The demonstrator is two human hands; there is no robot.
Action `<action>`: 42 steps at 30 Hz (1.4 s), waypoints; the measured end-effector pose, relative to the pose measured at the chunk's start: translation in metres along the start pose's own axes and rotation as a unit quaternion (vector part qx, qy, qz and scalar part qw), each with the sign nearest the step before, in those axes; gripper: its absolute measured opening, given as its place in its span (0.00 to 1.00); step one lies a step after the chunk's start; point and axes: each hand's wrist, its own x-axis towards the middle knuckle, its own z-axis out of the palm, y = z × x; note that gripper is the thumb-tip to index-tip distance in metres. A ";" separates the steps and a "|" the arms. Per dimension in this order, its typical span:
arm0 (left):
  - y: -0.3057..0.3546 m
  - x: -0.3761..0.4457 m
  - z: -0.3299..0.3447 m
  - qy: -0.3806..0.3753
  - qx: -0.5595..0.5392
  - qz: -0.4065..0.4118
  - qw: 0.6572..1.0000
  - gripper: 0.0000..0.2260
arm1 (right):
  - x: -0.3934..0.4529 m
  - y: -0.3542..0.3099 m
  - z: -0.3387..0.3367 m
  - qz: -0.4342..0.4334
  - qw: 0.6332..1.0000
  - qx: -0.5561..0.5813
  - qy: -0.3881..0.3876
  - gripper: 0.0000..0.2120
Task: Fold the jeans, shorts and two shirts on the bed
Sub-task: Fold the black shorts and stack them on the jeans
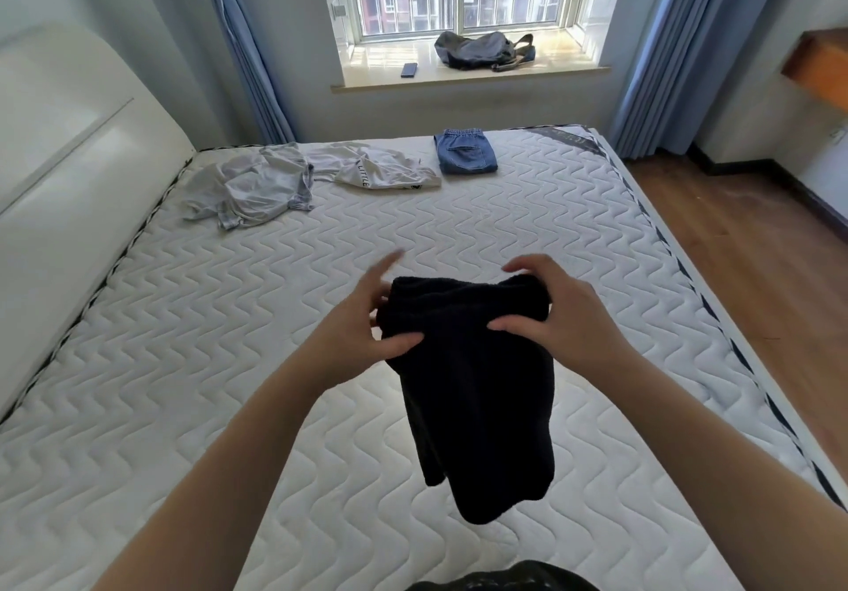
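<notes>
I hold black shorts (pixel 477 397) in the air above the white quilted mattress (pixel 459 232). My left hand (pixel 362 333) pinches their left top edge with thumb in front and fingers behind. My right hand (pixel 555 315) grips the right top edge, fingers curled over it. The shorts hang down, bunched at the top. Folded blue jeans (pixel 464 152) lie flat at the far side of the bed. A crumpled grey shirt (pixel 257 189) and a crumpled white shirt (pixel 376 168) with lettering lie left of the jeans.
A white headboard (pixel 69 140) runs along the left of the bed. Beyond the bed, a window sill (pixel 468 74) carries a dark bag (pixel 477 50) and a phone (pixel 409 69). Blue curtains hang on both sides. Wood floor (pixel 757 241) lies to the right.
</notes>
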 end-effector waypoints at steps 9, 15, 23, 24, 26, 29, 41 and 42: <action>0.036 0.031 0.001 -0.140 0.401 0.059 0.903 0.37 | 0.003 -0.010 0.009 0.006 1.000 -0.009 0.024 0.23; 0.049 0.055 0.027 -0.117 0.375 0.057 0.918 0.22 | 0.002 -0.005 0.007 0.021 0.998 0.036 0.045 0.23; 0.054 0.065 0.029 -0.139 0.289 0.026 0.947 0.10 | -0.032 0.066 0.009 0.131 0.981 0.142 0.023 0.19; 0.056 0.065 0.028 -0.139 0.276 0.024 0.951 0.09 | -0.038 0.080 0.014 0.194 0.967 0.165 0.022 0.21; 0.062 0.066 0.024 -0.135 0.255 0.023 0.957 0.07 | -0.050 0.109 0.028 0.312 0.922 0.227 0.004 0.30; 0.076 0.066 0.015 -0.136 0.237 0.028 0.962 0.05 | -0.069 0.149 0.053 0.414 0.870 0.264 -0.037 0.34; 0.119 0.074 -0.001 -0.171 0.186 0.027 0.967 0.09 | -0.080 0.186 0.069 0.452 0.822 0.330 -0.107 0.35; 0.118 0.075 0.000 -0.168 0.184 0.028 0.968 0.09 | -0.078 0.184 0.068 0.449 0.811 0.358 -0.112 0.32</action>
